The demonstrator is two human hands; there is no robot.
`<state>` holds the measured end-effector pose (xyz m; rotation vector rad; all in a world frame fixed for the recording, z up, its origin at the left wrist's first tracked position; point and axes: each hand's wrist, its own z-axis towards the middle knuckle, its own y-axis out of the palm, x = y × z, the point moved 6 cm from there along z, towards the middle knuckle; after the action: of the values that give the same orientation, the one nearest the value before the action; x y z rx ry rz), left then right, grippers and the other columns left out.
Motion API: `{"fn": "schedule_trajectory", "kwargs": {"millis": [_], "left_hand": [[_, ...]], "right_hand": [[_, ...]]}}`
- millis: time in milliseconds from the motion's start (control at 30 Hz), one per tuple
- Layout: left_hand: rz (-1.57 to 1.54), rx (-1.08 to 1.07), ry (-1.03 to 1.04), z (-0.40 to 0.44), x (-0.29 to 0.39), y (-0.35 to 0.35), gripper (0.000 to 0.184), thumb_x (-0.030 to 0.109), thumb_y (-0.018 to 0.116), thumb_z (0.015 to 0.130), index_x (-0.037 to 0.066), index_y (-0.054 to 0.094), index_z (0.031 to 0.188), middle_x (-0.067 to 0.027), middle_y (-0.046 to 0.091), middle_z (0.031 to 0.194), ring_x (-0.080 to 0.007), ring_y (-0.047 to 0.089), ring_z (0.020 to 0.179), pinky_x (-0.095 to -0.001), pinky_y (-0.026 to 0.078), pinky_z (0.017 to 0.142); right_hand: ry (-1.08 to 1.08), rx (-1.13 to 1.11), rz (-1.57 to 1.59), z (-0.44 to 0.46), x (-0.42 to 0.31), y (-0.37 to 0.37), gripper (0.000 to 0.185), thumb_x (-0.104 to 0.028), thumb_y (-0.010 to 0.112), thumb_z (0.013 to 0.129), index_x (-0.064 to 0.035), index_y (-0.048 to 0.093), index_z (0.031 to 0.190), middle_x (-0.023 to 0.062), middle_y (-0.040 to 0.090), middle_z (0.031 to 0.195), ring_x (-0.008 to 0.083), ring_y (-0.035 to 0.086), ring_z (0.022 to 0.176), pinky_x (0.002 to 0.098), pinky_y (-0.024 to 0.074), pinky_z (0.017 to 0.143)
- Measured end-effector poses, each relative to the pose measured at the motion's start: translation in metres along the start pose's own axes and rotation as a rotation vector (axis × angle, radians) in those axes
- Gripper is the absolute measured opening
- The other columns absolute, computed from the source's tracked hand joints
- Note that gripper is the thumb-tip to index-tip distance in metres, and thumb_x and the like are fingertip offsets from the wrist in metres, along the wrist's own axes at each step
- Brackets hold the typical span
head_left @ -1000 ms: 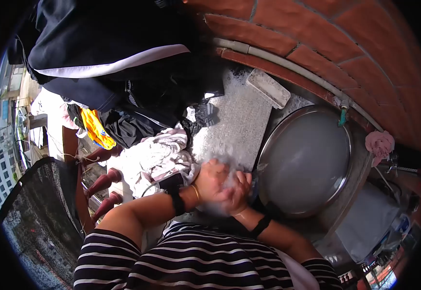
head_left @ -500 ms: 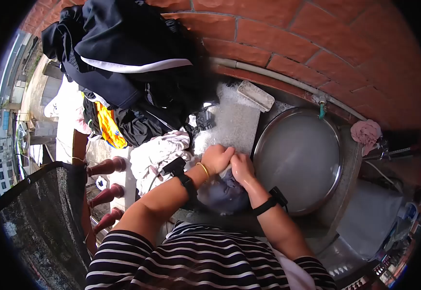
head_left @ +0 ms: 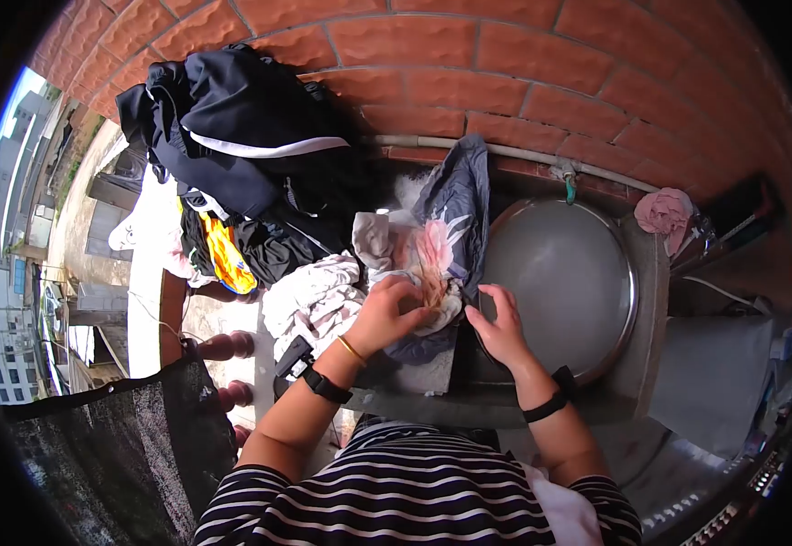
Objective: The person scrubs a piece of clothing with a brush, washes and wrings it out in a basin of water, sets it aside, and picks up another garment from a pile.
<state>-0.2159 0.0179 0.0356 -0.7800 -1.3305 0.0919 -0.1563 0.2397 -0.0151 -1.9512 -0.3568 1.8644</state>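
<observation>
A dark grey garment with a pink and white print [head_left: 455, 223] lies spread over the stone slab [head_left: 425, 378], its upper end reaching the ledge by the wall. My left hand [head_left: 390, 316] is at the cloth's lower left part, thumb and curved fingers apart, with nothing visibly gripped. To the right of the garment, my right hand [head_left: 502, 329] is open over the near left rim of a round metal basin [head_left: 564, 282] of cloudy water. White crumpled cloth [head_left: 314, 305] lies left of my left hand.
Dark clothes [head_left: 241, 118] are heaped at the back left, with an orange item [head_left: 227, 255] below them. A brick wall [head_left: 423, 45] with a pipe and a green tap [head_left: 570, 187] runs behind. A pink cloth [head_left: 664, 214] hangs right. Railing posts [head_left: 223, 346] stand left.
Both hands were together over a dark wet bundle; now they are apart. The garment has spread out over the slab, covering most of it and the white brick-shaped object. The view has shifted.
</observation>
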Motion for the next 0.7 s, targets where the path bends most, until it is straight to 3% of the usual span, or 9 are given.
{"fn": "schedule_trajectory", "kwargs": {"millis": [100,200,267,300,400,433,567,633,700], "left_hand": [[0.218,0.094,-0.023,-0.029,-0.008,0.008,0.041,0.021,0.080,0.074,0.007,0.066,0.110,-0.0191,0.059,0.118,-0.0393,0.056,0.116,-0.0452,0.042,0.103],[0.179,0.126,-0.109,-0.020,-0.008,0.006,0.040,0.028,0.078,0.076,0.007,0.067,0.108,-0.0192,0.060,0.117,-0.0387,0.055,0.115,-0.0446,0.042,0.100],[0.325,0.179,-0.145,0.002,-0.025,0.013,0.042,0.041,0.073,0.078,0.005,0.067,0.098,-0.0158,0.063,0.109,-0.0356,0.058,0.104,-0.0429,0.043,0.095],[0.444,0.210,-0.144,0.014,-0.024,0.021,0.041,0.041,0.073,0.076,0.005,0.068,0.096,-0.0159,0.064,0.105,-0.0359,0.060,0.101,-0.0437,0.043,0.095],[0.596,0.039,-0.170,0.061,-0.046,0.059,0.041,0.040,0.074,0.074,0.006,0.068,0.096,-0.0155,0.066,0.102,-0.0367,0.061,0.101,-0.0469,0.044,0.094],[0.626,-0.174,-0.198,0.073,-0.059,0.076,0.040,0.039,0.074,0.074,0.007,0.068,0.098,-0.0150,0.067,0.103,-0.0372,0.061,0.103,-0.0493,0.046,0.092],[0.501,-0.077,-0.058,0.109,-0.045,0.057,0.034,0.029,0.077,0.071,0.005,0.071,0.095,-0.0174,0.069,0.093,-0.0358,0.068,0.086,-0.0445,0.053,0.078],[0.067,0.105,-0.078,0.109,0.005,0.008,0.021,0.011,0.077,0.073,0.003,0.073,0.092,-0.0163,0.071,0.084,-0.0287,0.071,0.075,-0.0368,0.057,0.070],[-0.046,0.338,-0.007,0.102,-0.010,-0.019,0.037,0.005,0.075,0.076,0.002,0.066,0.112,-0.0156,0.068,0.105,-0.0264,0.069,0.092,-0.0342,0.056,0.081]], "right_hand": [[0.623,0.319,-0.475,-0.017,0.160,-0.070,0.045,-0.030,0.064,0.091,-0.0049,0.054,0.128,0.0210,0.054,0.130,0.0404,0.053,0.119,0.0476,0.0443,0.100],[0.849,0.537,-0.542,-0.024,0.247,-0.109,0.044,-0.032,0.061,0.092,-0.0058,0.056,0.128,0.0218,0.059,0.123,0.0414,0.057,0.113,0.0479,0.0457,0.098],[1.065,0.641,0.894,-0.013,0.301,-0.063,0.045,-0.033,0.059,0.093,-0.0042,0.056,0.127,0.0214,0.063,0.117,0.0400,0.059,0.112,0.0507,0.0460,0.097],[1.064,0.639,0.895,-0.004,0.290,-0.058,0.045,-0.033,0.059,0.093,-0.0042,0.056,0.127,0.0214,0.063,0.117,0.0400,0.059,0.112,0.0507,0.0460,0.097],[0.660,-0.433,1.779,0.051,0.117,0.009,0.040,-0.030,0.053,0.098,-0.0010,0.058,0.125,0.0189,0.064,0.120,0.0331,0.059,0.115,0.0454,0.0485,0.095],[0.689,-0.477,1.619,0.053,0.059,0.011,0.041,-0.030,0.053,0.098,-0.0028,0.056,0.129,0.0182,0.063,0.122,0.0321,0.060,0.113,0.0424,0.0484,0.094],[0.588,-0.373,1.128,0.062,0.031,0.003,0.047,-0.031,0.054,0.100,-0.0038,0.051,0.138,0.0157,0.060,0.129,0.0297,0.060,0.113,0.0360,0.0467,0.095],[0.556,0.018,0.556,0.064,0.084,-0.037,0.050,-0.030,0.060,0.098,-0.0023,0.049,0.138,0.0149,0.056,0.133,0.0246,0.055,0.120,0.0358,0.0438,0.099],[0.528,0.425,-0.113,0.051,0.208,-0.076,0.048,-0.027,0.061,0.094,-0.0032,0.052,0.134,0.0157,0.057,0.133,0.0281,0.054,0.121,0.0417,0.0447,0.098]]}}
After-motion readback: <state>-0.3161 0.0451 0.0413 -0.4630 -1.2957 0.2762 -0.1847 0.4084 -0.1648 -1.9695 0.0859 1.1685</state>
